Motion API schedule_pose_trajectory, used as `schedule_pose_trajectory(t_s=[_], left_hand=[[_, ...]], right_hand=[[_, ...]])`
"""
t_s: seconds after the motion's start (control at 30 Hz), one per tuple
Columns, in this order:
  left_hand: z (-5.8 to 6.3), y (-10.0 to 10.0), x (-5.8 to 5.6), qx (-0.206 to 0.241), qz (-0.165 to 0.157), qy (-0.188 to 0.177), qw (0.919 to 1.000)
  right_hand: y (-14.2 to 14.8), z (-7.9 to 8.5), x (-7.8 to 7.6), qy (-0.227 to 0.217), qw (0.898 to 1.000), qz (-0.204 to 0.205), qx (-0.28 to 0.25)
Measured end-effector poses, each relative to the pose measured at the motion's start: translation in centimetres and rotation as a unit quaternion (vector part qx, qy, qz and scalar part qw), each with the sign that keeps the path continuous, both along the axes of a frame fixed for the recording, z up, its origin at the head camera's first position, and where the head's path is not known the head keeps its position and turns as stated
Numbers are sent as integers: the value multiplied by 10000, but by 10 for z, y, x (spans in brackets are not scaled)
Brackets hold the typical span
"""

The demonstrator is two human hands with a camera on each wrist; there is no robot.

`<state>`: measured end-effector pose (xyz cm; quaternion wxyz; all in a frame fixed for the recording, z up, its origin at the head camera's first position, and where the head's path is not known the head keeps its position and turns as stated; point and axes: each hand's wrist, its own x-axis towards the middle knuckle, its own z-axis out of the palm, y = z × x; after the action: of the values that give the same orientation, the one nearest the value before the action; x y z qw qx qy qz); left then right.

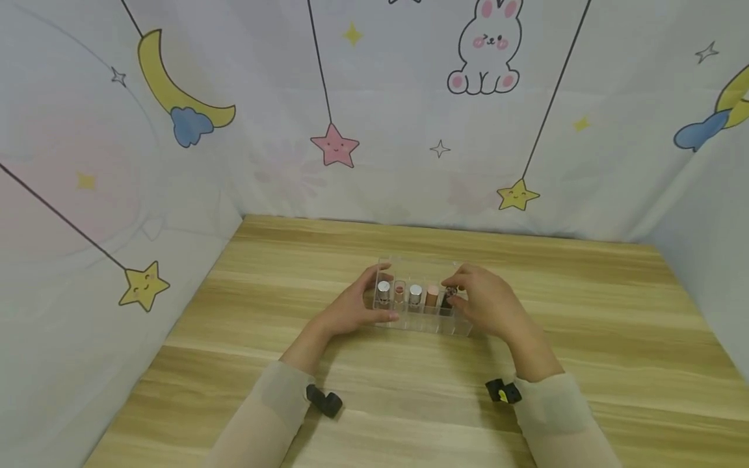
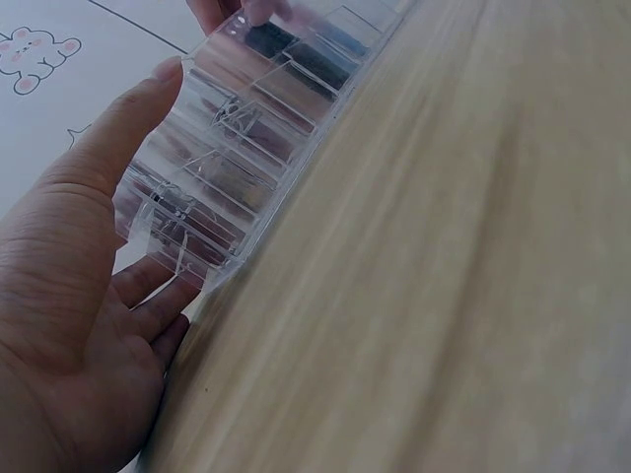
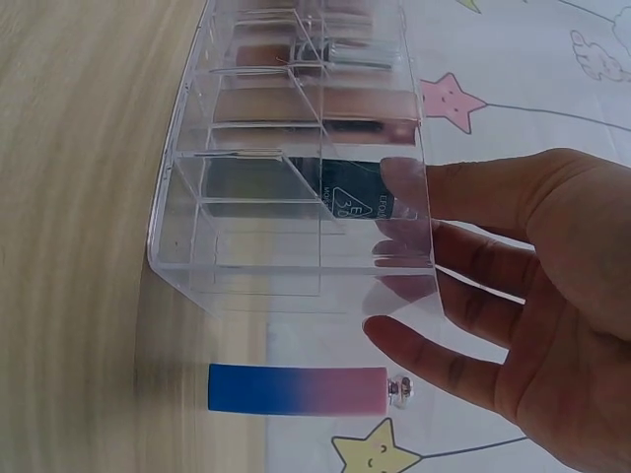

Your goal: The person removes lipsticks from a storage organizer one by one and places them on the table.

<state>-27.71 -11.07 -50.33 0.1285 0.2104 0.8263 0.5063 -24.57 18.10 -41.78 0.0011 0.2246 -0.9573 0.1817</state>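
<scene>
A clear lipstick organizer (image 1: 418, 321) with several compartments sits on the wooden table. My left hand (image 1: 351, 307) grips its left end, thumb along the front and fingers behind. Several lipsticks stand upright in a row inside, among them silver-capped tubes (image 1: 415, 294) and a brown one (image 1: 432, 296). At the right end, my right hand (image 1: 488, 300) pinches the top of a black lipstick (image 3: 345, 187) with pale lettering, its lower part inside a compartment. The right wrist view shows a bare compartment beside it, at the organizer's end.
A lipstick tube fading from blue to pink (image 3: 296, 389) stands on the table just past the organizer's right end. The wood-grain table (image 1: 398, 396) meets a white cloth (image 1: 404, 188) printed with stars, moons and a rabbit at the back and sides.
</scene>
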Motion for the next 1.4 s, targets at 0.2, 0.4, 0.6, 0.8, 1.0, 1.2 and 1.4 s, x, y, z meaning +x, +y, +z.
schedule_pose_trajectory(t_s=[0.2,0.4,0.6,0.8,1.0,1.2,1.4], left_hand=[[1,0,1,-10,4,-42,10000],[1,0,0,21,-1,-16,10000],[3,0,0,15,-11,-39,10000],[3,0,0,25,-19,-47,10000],[3,1,0,35,-12,-68,10000],[3,1,1,46,-22,-53,10000],[3,1,1,100,-37,-75,9999]], right_hand=[[1,2,2,-53,10000,14,-68],[2,5,2,-30,9996,116,-239],[2,7,3,-9,9993,193,-329],[3,8,4,6,9992,183,-344],[4,9,4,17,9991,203,-374],[5,10,5,97,9988,242,-407],[5,13,6,85,9989,226,-390]])
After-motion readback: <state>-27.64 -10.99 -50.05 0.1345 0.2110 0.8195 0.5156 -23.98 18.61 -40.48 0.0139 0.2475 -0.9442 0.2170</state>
